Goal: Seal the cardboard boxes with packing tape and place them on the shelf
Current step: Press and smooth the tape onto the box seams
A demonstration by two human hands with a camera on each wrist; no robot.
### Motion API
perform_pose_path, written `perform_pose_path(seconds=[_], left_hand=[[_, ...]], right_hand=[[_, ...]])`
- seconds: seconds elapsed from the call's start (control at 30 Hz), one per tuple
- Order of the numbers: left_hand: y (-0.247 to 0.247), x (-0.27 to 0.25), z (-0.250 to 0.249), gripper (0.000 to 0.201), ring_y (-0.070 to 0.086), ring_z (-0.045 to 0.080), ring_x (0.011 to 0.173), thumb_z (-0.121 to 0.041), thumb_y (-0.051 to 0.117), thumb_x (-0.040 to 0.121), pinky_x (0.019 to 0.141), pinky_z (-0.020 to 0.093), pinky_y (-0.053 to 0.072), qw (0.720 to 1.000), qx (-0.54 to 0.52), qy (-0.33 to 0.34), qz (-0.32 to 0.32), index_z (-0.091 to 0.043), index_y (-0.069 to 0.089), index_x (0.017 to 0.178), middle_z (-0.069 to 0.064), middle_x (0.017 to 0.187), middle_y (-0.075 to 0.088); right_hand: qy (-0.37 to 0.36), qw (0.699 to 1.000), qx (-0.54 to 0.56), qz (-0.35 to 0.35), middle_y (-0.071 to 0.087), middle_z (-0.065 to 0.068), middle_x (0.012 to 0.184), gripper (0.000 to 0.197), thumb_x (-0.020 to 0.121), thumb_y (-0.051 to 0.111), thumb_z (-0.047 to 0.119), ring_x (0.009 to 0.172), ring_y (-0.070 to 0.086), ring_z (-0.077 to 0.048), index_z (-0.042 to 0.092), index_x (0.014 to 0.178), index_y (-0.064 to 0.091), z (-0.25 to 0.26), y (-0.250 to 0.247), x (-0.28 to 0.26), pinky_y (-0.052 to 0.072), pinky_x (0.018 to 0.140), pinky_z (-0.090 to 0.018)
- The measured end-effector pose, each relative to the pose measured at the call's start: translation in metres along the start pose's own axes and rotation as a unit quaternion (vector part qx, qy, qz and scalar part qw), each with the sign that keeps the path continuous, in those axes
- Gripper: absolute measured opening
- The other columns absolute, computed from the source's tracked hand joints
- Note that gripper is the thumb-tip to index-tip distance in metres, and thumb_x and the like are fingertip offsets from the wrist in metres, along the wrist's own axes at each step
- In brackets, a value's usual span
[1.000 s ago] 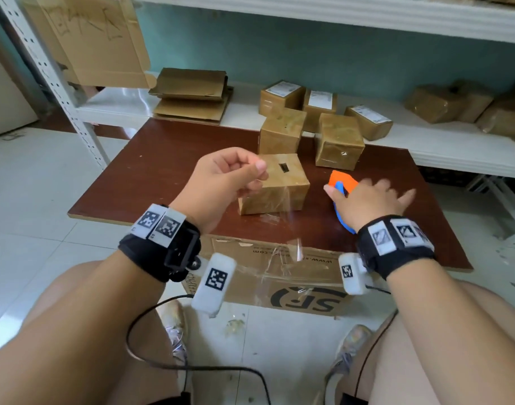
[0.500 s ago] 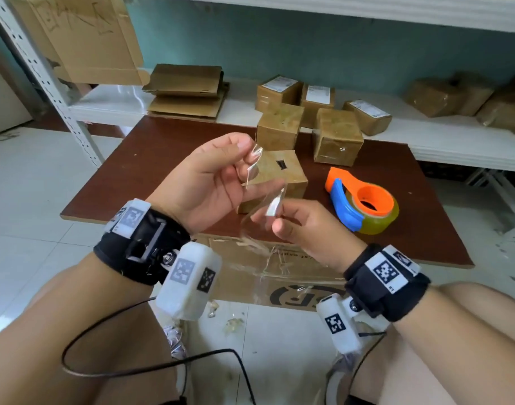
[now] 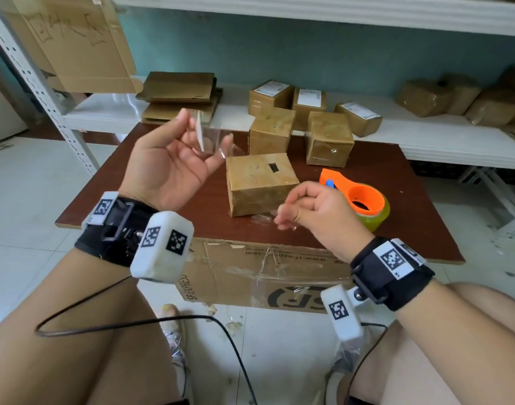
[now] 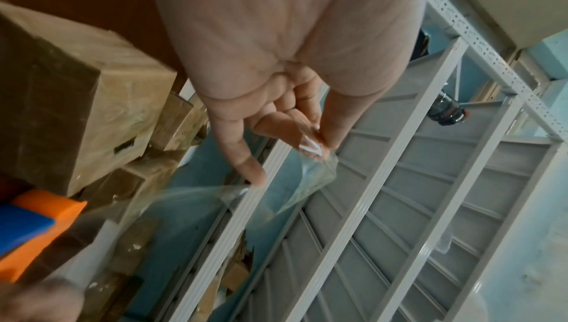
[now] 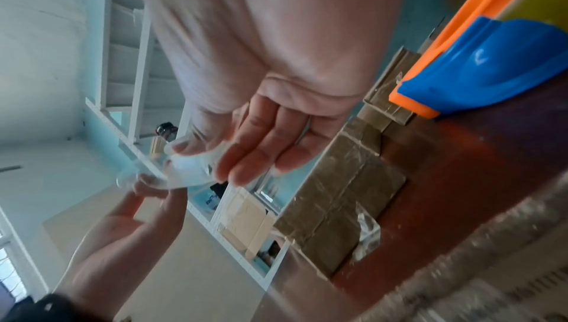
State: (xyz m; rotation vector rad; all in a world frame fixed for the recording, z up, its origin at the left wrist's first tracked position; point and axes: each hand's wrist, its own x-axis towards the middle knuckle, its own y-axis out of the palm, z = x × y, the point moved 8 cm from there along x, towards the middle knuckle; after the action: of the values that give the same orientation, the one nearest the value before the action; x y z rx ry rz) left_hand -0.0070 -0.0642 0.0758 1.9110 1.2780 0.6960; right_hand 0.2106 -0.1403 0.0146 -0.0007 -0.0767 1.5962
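Note:
A strip of clear packing tape stretches between my two hands above the brown table. My left hand is raised palm-up and pinches one end of the tape between thumb and fingertips. Lower and to the right, my right hand pinches the other end of the tape near the table's front edge. A taped cardboard box sits on the table between the hands. The orange and blue tape dispenser lies just behind my right hand, untouched.
Two more taped boxes stand at the table's back. The white shelf behind holds labelled boxes, flattened cardboard and wrapped parcels. A large printed carton sits under the table's front edge. My knees are below.
My right hand left the dispenser, met the left hand at the tape, and the hands have drawn apart. The left rose up and left, the right dropped toward the table edge.

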Motion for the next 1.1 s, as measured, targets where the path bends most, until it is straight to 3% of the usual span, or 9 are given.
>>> perform_pose_path(seconds=[0.17, 0.27, 0.33, 0.47, 0.53, 0.7, 0.83, 0.97, 1.1], left_hand=[[-0.034, 0.006, -0.023, 0.013, 0.066, 0.014, 0.085, -0.01, 0.067, 0.101, 0.107, 0.047, 0.055, 0.997, 0.004, 0.046, -0.062, -0.009, 0.069, 0.088, 0.001, 0.085, 0.068], [-0.05, 0.008, -0.028, 0.012, 0.06, 0.01, 0.08, -0.013, 0.067, 0.103, 0.115, 0.043, 0.048, 0.992, 0.069, 0.059, -0.082, -0.013, 0.066, 0.091, -0.001, 0.085, 0.066], [-0.055, 0.007, -0.029, 0.017, 0.061, 0.008, 0.076, -0.017, 0.065, 0.104, 0.103, 0.033, 0.053, 0.978, 0.16, 0.078, -0.105, -0.016, 0.071, 0.088, -0.001, 0.087, 0.066], [-0.075, 0.004, -0.028, 0.011, 0.064, 0.006, 0.069, -0.021, 0.073, 0.101, 0.07, 0.023, 0.053, 0.908, 0.332, 0.145, -0.209, -0.01, 0.075, 0.105, 0.001, 0.086, 0.075], [-0.082, 0.008, -0.024, 0.021, 0.064, 0.007, 0.067, -0.022, 0.075, 0.1, 0.065, 0.021, 0.05, 0.892, 0.353, 0.152, -0.238, -0.005, 0.076, 0.113, 0.001, 0.084, 0.076], [-0.088, 0.02, -0.017, 0.007, 0.067, 0.006, 0.069, -0.023, 0.077, 0.099, 0.073, 0.022, 0.054, 0.898, 0.322, 0.123, -0.275, -0.017, 0.078, 0.1, 0.001, 0.085, 0.079], [-0.097, 0.029, -0.007, 0.014, 0.071, 0.006, 0.075, -0.023, 0.079, 0.097, 0.077, 0.023, 0.055, 0.906, 0.288, 0.083, -0.298, -0.014, 0.08, 0.107, 0.005, 0.099, 0.082], [-0.103, 0.037, -0.001, 0.003, 0.07, 0.005, 0.069, -0.021, 0.08, 0.095, 0.07, 0.02, 0.053, 0.897, 0.298, 0.077, -0.316, -0.017, 0.08, 0.095, 0.004, 0.089, 0.08], [-0.111, 0.044, -0.001, 0.005, 0.075, 0.007, 0.075, -0.018, 0.081, 0.094, 0.075, 0.022, 0.057, 0.89, 0.322, 0.081, -0.311, -0.013, 0.08, 0.096, 0.005, 0.092, 0.083]], right_hand=[[-0.019, 0.994, 0.013, -0.106, 0.078, -0.01, 0.076, 0.035, 0.08, 0.084, 0.026, 0.069, 0.073, -0.019, 0.006, 0.103, 0.067, 0.009, -0.036, 0.014, 0.061, 0.069, -0.028], [-0.017, 0.991, 0.004, -0.135, 0.079, -0.01, 0.079, 0.031, 0.079, 0.086, 0.031, 0.07, 0.072, -0.017, 0.009, 0.095, 0.07, 0.011, -0.049, 0.02, 0.059, 0.071, -0.027], [-0.037, 0.983, 0.005, -0.18, 0.079, -0.01, 0.082, 0.024, 0.084, 0.087, 0.028, 0.072, 0.071, -0.016, 0.011, 0.09, 0.071, 0.016, -0.059, 0.022, 0.059, 0.072, -0.025], [-0.053, 0.969, 0.008, -0.239, 0.079, -0.006, 0.082, 0.02, 0.09, 0.086, 0.026, 0.071, 0.069, -0.011, 0.013, 0.091, 0.072, 0.018, -0.067, 0.031, 0.056, 0.069, -0.021], [-0.039, 0.969, 0.012, -0.246, 0.078, -0.004, 0.08, 0.018, 0.092, 0.084, 0.025, 0.068, 0.067, -0.009, 0.013, 0.091, 0.071, 0.014, -0.066, 0.04, 0.055, 0.067, -0.02], [0.007, 0.966, 0.017, -0.257, 0.075, 0.001, 0.079, 0.019, 0.096, 0.08, 0.031, 0.062, 0.059, -0.008, 0.013, 0.096, 0.075, -0.001, -0.072, 0.065, 0.053, 0.062, -0.024], [0.03, 0.965, -0.021, -0.261, 0.078, 0.003, 0.082, 0.019, 0.096, 0.08, 0.034, 0.058, 0.056, -0.004, 0.015, 0.096, 0.077, -0.003, -0.084, 0.082, 0.054, 0.064, -0.023], [0.031, 0.962, -0.069, -0.264, 0.08, 0.0, 0.084, 0.021, 0.095, 0.08, 0.036, 0.059, 0.058, -0.005, 0.016, 0.092, 0.078, -0.004, -0.093, 0.093, 0.052, 0.06, -0.021], [0.039, 0.957, -0.111, -0.265, 0.081, 0.002, 0.082, 0.021, 0.095, 0.079, 0.04, 0.064, 0.065, -0.008, 0.019, 0.09, 0.079, -0.007, -0.098, 0.101, 0.054, 0.064, -0.023]])
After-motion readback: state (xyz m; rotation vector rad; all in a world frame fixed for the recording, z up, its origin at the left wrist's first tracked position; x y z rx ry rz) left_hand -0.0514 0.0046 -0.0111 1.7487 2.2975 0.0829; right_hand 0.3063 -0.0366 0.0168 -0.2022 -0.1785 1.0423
